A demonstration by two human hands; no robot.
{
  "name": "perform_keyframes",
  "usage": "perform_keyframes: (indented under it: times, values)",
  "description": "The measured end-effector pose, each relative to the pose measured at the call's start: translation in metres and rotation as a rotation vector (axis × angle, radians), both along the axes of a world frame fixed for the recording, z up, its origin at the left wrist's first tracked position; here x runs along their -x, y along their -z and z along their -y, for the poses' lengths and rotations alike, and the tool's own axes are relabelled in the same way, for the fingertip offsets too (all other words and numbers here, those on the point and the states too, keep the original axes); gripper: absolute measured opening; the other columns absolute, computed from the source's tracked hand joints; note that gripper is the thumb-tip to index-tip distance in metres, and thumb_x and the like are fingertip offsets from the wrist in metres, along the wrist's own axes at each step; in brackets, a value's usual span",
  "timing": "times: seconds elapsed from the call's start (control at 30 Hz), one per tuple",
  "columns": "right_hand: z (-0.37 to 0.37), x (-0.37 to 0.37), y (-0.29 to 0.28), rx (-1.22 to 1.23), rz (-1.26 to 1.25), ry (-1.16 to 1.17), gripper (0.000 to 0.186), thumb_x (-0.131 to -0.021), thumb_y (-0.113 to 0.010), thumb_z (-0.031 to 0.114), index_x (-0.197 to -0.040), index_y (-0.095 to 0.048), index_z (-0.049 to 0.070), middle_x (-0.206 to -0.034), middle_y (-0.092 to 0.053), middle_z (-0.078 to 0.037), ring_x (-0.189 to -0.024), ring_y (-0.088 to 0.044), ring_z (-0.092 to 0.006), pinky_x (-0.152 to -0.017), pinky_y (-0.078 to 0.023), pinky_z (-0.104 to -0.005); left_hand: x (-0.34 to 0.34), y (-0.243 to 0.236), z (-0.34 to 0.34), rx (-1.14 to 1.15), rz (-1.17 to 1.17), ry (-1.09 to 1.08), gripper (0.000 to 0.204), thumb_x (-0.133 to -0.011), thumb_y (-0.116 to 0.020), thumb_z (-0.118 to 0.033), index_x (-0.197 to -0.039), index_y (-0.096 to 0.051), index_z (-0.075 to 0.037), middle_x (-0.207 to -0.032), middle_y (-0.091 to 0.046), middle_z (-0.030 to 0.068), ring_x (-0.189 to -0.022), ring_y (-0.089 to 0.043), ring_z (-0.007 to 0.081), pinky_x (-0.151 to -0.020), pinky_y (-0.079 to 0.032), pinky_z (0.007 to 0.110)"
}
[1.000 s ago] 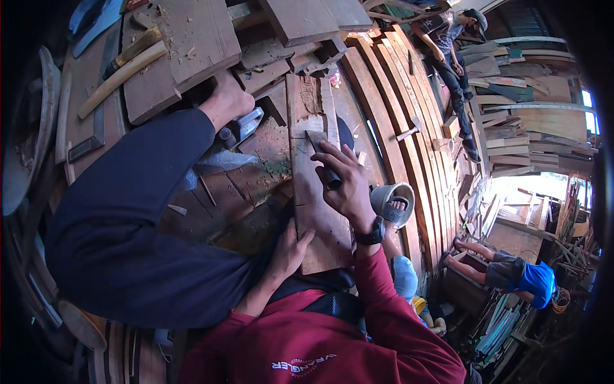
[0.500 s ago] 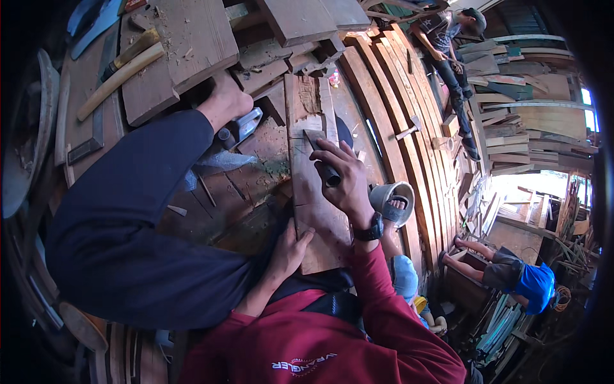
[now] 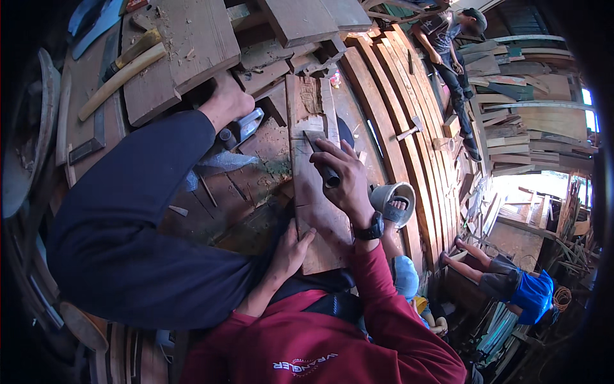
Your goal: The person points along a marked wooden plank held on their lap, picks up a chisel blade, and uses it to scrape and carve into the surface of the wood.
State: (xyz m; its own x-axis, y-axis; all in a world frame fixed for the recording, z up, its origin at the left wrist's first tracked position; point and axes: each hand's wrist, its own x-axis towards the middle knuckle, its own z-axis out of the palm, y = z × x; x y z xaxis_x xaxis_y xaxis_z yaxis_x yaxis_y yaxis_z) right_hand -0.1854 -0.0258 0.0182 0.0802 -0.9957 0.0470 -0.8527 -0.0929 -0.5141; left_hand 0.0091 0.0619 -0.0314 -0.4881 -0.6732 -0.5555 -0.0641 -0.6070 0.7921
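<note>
A long wooden board (image 3: 318, 221) lies in front of me, running away from my lap, with a rough, chipped-out recess near its far end. My right hand (image 3: 345, 176) is closed around the dark handle of a chisel. The chisel's flat grey blade (image 3: 313, 138) rests on or just above the board, pointing toward the recess; exact contact is hard to tell. Lower down, my left hand (image 3: 291, 249) grips the board's left edge near its close end, thumb on top, the other fingers mostly hidden.
A wooden mallet (image 3: 121, 80) lies on thick planks at the upper left. Beside my bare foot sits a metal hand plane (image 3: 246, 126). Long beams (image 3: 396, 109) stretch along the right, with a hammer (image 3: 409, 128) on them. A bucket (image 3: 393, 201) stands close by my right arm. Other people are nearby.
Both my hands keep their grips, and the chisel has barely moved on the board. At the right, the person in blue has shifted slightly.
</note>
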Motion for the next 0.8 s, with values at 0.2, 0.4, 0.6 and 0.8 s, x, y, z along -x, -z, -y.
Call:
perform_keyframes:
  times: [0.2, 0.4, 0.6, 0.8]
  values:
    - [-0.001, 0.0, 0.003, -0.012, 0.005, 0.002, 0.044, -0.067, -0.07, 0.004, -0.111, -0.068, 0.013, -0.137, -0.062, -0.013, -0.127, -0.058, -0.0335, -0.115, -0.037, -0.0538, -0.002, -0.001, 0.0, 0.017, 0.01, -0.003, 0.043, -0.096, -0.061, -0.033, -0.119, -0.054, 0.003, -0.102, -0.068, 0.0284, -0.101, -0.067, 0.0445, -0.083, -0.051, 0.045]
    - [-0.001, 0.001, 0.006, -0.01, 0.023, 0.022, 0.042, -0.069, -0.072, 0.006, -0.111, -0.069, 0.013, -0.137, -0.062, -0.012, -0.131, -0.056, -0.0324, -0.115, -0.037, -0.0532, -0.002, -0.008, 0.002, 0.002, 0.025, 0.026, 0.041, -0.097, -0.061, -0.032, -0.117, -0.054, 0.003, -0.104, -0.068, 0.0282, -0.101, -0.067, 0.0441, -0.084, -0.05, 0.045]
    - [0.012, -0.018, 0.007, 0.015, 0.069, -0.016, 0.037, -0.072, -0.068, 0.003, -0.107, -0.069, 0.012, -0.136, -0.063, -0.012, -0.129, -0.057, -0.0332, -0.114, -0.037, -0.0545, -0.009, -0.008, 0.007, 0.003, 0.071, -0.005, 0.04, -0.097, -0.06, -0.031, -0.117, -0.054, 0.003, -0.108, -0.067, 0.0286, -0.106, -0.065, 0.0447, -0.086, -0.05, 0.045]
    - [0.005, -0.011, 0.001, 0.013, 0.072, 0.014, 0.035, -0.072, -0.064, 0.0, -0.105, -0.069, 0.011, -0.133, -0.065, -0.012, -0.127, -0.059, -0.033, -0.115, -0.036, -0.0553, 0.003, -0.004, 0.002, 0.012, -0.008, -0.015, 0.04, -0.097, -0.061, -0.031, -0.117, -0.054, 0.003, -0.105, -0.067, 0.0294, -0.105, -0.064, 0.0471, -0.085, -0.05, 0.046]
